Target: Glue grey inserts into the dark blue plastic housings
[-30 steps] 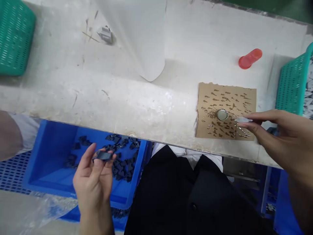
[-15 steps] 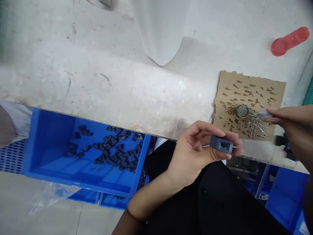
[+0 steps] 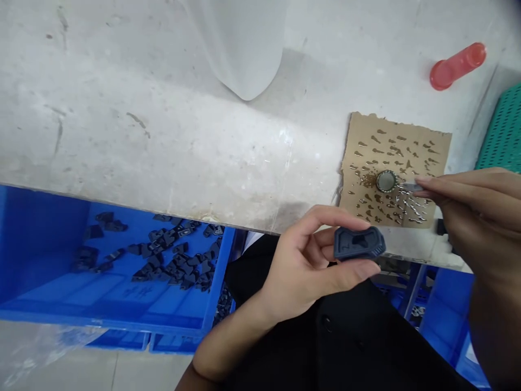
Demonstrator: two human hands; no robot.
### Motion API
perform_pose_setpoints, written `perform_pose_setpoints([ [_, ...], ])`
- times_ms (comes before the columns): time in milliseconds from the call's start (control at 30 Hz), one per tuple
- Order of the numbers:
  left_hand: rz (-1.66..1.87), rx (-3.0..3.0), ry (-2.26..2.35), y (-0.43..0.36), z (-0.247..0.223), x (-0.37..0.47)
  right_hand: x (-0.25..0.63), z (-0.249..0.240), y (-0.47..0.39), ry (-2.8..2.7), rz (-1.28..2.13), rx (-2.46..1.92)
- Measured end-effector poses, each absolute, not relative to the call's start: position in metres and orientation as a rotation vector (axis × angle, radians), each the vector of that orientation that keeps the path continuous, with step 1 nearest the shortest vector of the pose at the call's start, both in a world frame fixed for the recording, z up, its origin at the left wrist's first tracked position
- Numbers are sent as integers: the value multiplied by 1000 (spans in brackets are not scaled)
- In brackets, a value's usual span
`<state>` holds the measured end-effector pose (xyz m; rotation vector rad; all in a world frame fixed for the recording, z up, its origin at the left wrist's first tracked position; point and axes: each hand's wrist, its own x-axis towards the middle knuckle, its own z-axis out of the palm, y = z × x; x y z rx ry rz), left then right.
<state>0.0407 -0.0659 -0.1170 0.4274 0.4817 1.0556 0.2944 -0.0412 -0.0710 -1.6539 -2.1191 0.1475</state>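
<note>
Turned since earlier, the dark block (image 3: 358, 243) is clamped in our left hand (image 3: 299, 271). Our right hand (image 3: 476, 217) pinches a grey piece (image 3: 412, 187) near the cap (image 3: 386, 181).

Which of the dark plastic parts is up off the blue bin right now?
The one pinched in the left hand: a dark part, hollow facing up; others lie loose in the bin.

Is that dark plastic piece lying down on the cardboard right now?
No, the dark plastic piece is in the left hand, held up between thumb and fingers beside the cardboard.
</note>
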Motion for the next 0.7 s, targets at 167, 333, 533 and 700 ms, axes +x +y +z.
perform_pose_setpoints([
  [167,1121,406,512,-68,-115,41,294,-78,-35,-2226,117,-1496],
  [333,1078,357,469,-69,-117,39,297,-82,-33,-2280,84,-1471],
  [533,1121,449,551,-66,-116,39,293,-80,-35,-2268,104,-1524],
  [700,1222,579,625,-65,-118,41,289,-75,-34,-2271,126,-1587],
])
